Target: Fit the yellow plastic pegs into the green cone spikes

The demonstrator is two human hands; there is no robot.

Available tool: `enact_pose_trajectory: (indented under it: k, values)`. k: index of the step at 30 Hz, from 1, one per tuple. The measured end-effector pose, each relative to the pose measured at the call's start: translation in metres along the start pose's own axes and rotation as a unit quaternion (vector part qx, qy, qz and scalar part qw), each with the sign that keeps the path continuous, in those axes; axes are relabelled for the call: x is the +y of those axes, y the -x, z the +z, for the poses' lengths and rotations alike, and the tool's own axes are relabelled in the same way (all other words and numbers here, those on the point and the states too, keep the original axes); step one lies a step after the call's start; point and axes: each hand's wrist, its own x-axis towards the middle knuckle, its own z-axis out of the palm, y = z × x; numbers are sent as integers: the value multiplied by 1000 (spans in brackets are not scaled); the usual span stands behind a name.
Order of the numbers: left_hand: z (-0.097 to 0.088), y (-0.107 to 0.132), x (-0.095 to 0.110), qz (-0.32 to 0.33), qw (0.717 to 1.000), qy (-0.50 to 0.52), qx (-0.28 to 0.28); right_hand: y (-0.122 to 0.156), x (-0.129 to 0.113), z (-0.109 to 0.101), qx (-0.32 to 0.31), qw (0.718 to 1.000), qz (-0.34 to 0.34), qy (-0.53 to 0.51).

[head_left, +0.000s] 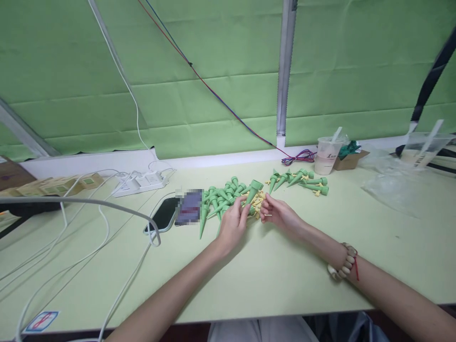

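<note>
My left hand (233,223) is closed around a green plastic watering spike (254,190), its wide capped end pointing up and away from me. Just to the right, my right hand (280,213) has its fingers curled and thumb against them; whether a small piece sits in that pinch is too small to tell. Beneath and between the hands lies a heap of small yellow plastic pieces (257,209). A pile of green spikes (221,195) lies beside and behind my left hand. Farther back on the right, several more green spikes (299,178) lie with yellow pieces attached or beside them.
Left of the pile are a phone (164,214) and a blurred dark rectangular item (188,207). White cables run over the table's left side to a power strip (140,183). At back right stand a drink cup (326,156), a small cardboard box (351,160) and plastic bags (388,185).
</note>
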Motion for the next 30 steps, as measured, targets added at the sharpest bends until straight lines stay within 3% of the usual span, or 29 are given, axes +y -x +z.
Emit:
enact_pose_trajectory:
  k: [5,9,12,16,19,24,30]
  values:
    - [-1,-1,0,3,1000,15,2,-1,-1,-4,23,998,48,-23]
    - [-2,-1,2,5,1000,21,-11,-1,-1,-3,-3,998,48,-32]
    - [-2,-1,3,4,999,31,-12,1,-1,0,-3,996,-5,88]
    - [-1,-1,3,-9,998,60,-27,5,3,0,65,946,-125,291]
    - [-1,-1,3,-13,997,63,-39,6,5,-2,76,928,-148,332]
    - [-2,-1,4,2,997,71,-42,7,4,-2,55,947,-142,283]
    - [-1,-1,1,-2,994,91,-60,2,4,3,-10,996,-53,70]
